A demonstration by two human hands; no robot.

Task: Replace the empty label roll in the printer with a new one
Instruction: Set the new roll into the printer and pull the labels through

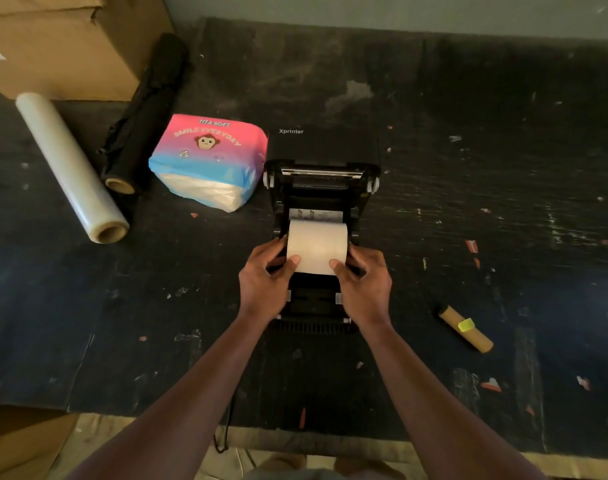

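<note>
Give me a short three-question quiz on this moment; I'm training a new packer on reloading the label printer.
1. True or false: the printer has its lid open.
2. What do the left hand and right hand hold together? A) clear wrap roll B) white label roll C) tissue pack
3. Where does the empty cardboard core lie?

Key:
1. True.
2. B: the white label roll, one hand at each end, thumbs on its front, over the printer's bay.
3. On the dark table, to the right of the printer, apart from it.
</note>
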